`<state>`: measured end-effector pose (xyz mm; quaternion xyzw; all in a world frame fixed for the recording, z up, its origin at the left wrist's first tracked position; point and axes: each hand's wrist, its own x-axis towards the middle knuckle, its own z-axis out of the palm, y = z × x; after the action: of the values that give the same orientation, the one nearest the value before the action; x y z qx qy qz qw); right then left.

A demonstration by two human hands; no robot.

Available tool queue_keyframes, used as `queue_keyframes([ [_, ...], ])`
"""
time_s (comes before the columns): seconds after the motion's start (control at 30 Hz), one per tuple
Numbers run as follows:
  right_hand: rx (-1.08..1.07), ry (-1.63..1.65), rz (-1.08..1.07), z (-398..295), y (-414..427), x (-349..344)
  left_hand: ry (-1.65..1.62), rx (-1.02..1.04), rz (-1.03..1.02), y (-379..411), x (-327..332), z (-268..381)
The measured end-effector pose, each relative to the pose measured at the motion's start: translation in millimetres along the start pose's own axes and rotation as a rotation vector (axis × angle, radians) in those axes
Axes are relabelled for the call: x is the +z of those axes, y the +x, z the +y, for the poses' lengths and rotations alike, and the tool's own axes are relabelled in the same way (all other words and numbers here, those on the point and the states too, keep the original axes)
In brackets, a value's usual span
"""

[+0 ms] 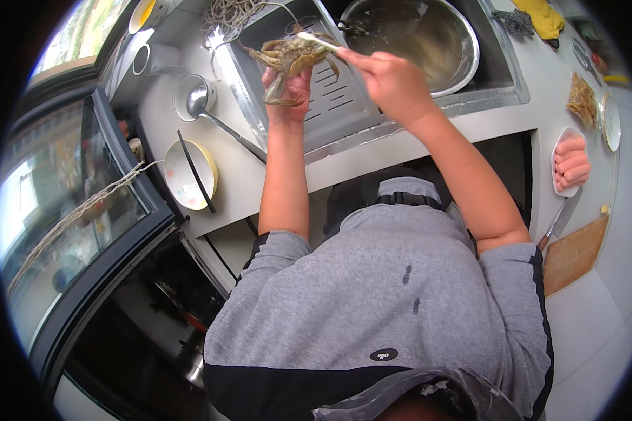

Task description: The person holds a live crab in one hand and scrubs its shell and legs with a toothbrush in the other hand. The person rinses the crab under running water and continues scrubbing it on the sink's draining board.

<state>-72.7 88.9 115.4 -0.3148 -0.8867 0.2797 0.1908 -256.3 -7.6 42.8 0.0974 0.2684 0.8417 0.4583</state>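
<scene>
A crab [294, 57] lies belly up in my left hand [290, 97], its legs spread past the fingers. The hand is over a grey slotted drain tray [334, 108] set in the sink. My right hand [395, 79] grips the thin white handle of a brush [316, 40], whose head is against the crab's far edge. To the right of the tray, a round metal basin [468, 58] holds murky water. A dark crab leg or claw [354, 27] shows at the basin's left rim.
Tangled string [229, 17] lies behind the tray. On the left are a cup holding a ladle [218, 121] and a bowl [175, 176] with chopsticks across it. Sausages [571, 163], a knife [563, 213] and a cutting board [576, 255] lie at right; yellow gloves [542, 18] lie behind.
</scene>
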Motion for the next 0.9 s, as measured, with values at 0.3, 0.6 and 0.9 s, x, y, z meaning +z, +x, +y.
queue_keyframes([
  [0.3, -0.014, 0.198, -0.034, -9.0, -8.7, -15.3, 0.250, 0.059, -0.088, 11.9, -1.2, 19.2],
  [0.6, -0.044, 0.162, -0.075, -0.3, -18.7, -16.9, 0.233, 0.091, 0.033, 12.0, -1.4, 26.4],
  [0.9, -0.058, 0.195, -0.084, -2.4, -24.3, -23.5, 0.233, 0.089, -0.072, 10.8, -2.0, 28.3],
])
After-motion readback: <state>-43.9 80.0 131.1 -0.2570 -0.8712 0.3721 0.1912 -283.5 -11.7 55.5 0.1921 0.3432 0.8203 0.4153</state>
